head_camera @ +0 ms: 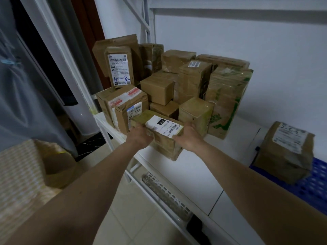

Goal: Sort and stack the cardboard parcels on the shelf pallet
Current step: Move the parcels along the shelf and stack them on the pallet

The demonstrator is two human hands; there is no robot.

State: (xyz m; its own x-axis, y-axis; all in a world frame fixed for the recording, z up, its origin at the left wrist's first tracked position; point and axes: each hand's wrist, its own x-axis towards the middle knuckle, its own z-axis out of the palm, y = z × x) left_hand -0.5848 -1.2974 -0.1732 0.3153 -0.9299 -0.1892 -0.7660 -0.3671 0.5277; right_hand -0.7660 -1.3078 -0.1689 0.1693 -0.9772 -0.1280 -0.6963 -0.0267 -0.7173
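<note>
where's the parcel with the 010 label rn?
Head view, lower centre: the 010 parcel sits at the white shelf's front edge, held between the left hand and right hand, just in front of the parcel pile.

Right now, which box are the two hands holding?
Find the white shelf with its pile of brown parcels. At the pile's front edge, the left hand and right hand hold the held box. Only its white label has a black patch reading 010.
</note>
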